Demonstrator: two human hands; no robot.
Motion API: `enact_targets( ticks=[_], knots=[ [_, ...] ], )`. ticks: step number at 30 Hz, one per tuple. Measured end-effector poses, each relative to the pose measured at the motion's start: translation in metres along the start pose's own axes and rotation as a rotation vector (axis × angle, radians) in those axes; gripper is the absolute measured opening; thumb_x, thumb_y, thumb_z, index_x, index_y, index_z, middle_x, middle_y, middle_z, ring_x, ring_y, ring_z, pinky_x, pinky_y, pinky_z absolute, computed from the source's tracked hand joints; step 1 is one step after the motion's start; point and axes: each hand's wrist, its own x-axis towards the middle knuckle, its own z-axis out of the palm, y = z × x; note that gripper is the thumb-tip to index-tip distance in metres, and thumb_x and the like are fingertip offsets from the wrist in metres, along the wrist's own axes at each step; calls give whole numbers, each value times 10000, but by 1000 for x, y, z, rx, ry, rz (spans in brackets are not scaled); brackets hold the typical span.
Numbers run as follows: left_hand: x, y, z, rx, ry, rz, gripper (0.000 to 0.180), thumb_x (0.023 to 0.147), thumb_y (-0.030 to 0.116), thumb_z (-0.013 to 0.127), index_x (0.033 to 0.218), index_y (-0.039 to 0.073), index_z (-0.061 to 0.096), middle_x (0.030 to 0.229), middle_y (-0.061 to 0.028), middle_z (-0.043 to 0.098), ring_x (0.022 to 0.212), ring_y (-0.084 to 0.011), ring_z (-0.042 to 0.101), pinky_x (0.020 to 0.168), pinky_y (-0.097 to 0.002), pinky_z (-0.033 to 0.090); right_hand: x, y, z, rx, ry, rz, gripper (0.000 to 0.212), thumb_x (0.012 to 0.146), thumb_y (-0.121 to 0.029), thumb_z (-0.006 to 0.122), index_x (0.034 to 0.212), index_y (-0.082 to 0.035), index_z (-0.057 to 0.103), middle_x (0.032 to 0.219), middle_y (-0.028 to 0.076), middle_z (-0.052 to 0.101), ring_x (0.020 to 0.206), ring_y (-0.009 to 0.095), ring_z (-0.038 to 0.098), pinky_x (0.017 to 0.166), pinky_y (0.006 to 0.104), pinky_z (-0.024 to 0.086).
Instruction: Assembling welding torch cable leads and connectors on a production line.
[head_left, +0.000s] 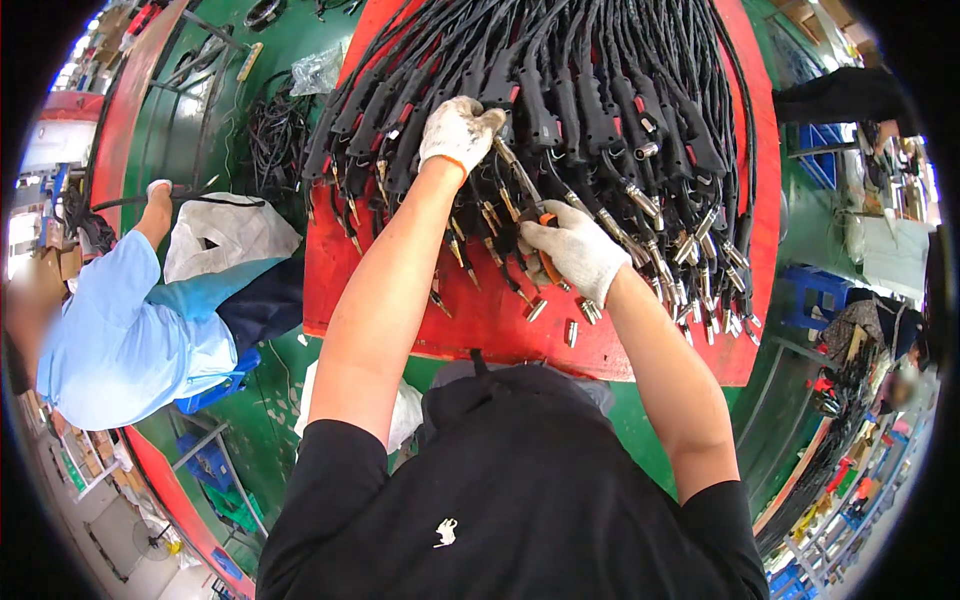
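Both forearms come up over the near edge of the red desk (660,360), elbows bent and set wide, so that the hands draw in toward each other above the crowd of black torch handles (593,108). The left hand (456,135), in a pale work glove with an orange-trimmed cuff, reaches farther from the near edge; its back faces up, the wrist is nearly straight, and the curled fingers close on the upper end of a grey metal shaft (519,172). The right hand (578,248) sits lower and closer to the near edge — its forearm slanting inward from the right — and grips an orange-handled tool (547,219), the fingers wrapped round it (the tool's working end is hard to make out among the metal). The shaft slopes between the two hands, down toward the tool. The handles spread almost from the desk's left edge to its right edge, their black cables (600,15) trailing away from the near edge. Loose metal sleeves (572,333) lie on bare red surface by the middle of the near edge. Beyond the left edge, a co-worker (140,330) in a light blue shirt sits beside a white sack (230,240).
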Motion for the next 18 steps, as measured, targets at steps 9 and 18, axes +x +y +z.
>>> enact_targets(
  ticks=[9,18],
  knots=[
    [-5,17,-6,15,-5,-34,381,851,355,713,1048,31,746,1089,-233,713,1064,-391,672,960,-448,520,11,-9,0,-63,31,12,307,966,-160,589,1222,4,545,798,53,588,606,131,548,523,288,473],
    [1,20,-5,-290,-154,-241,475,940,447,595,906,-14,705,828,-197,702,822,-346,681,789,-435,507,15,-4,-1,43,-26,-12,226,989,-156,596,1129,11,537,700,25,498,538,134,494,452,296,409]
  ],
)
